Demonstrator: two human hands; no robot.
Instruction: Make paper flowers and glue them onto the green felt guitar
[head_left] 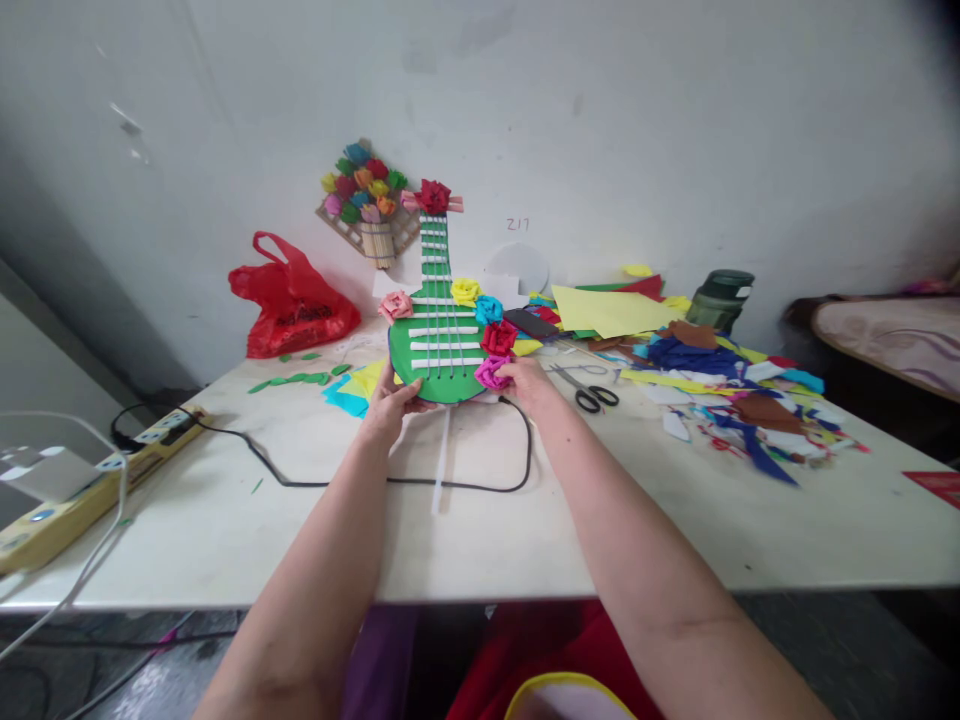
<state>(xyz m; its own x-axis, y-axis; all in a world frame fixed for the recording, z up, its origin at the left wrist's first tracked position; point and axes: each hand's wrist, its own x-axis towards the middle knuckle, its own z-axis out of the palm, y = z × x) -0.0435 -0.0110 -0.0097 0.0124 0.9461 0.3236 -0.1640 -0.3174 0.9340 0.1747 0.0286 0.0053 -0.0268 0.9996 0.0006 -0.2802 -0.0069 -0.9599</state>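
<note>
A green paper lute [446, 378] stands upright over the table, decorated with white strips, thin strings and paper roses. My left hand [394, 402] grips its lower left edge, thumb in front. At the lower right, my right hand [519, 378] holds the edge beside a magenta paper rose [493, 373]. A dark red rose [433, 197] sits at the top of the neck, and a pink rose [396, 305] at the left of the body. Most fingers of both hands are hidden behind the lute. Below it lies a translucent glue stick [442, 470], near a black cord [285, 483].
Scissors [592, 397] and a heap of paper scraps [750, 400] lie on the right, with a dark green bottle [721, 300] behind. At left are a red plastic bag [300, 310] and a power strip [150, 445]. A paper-flower bouquet [365, 195] is against the wall.
</note>
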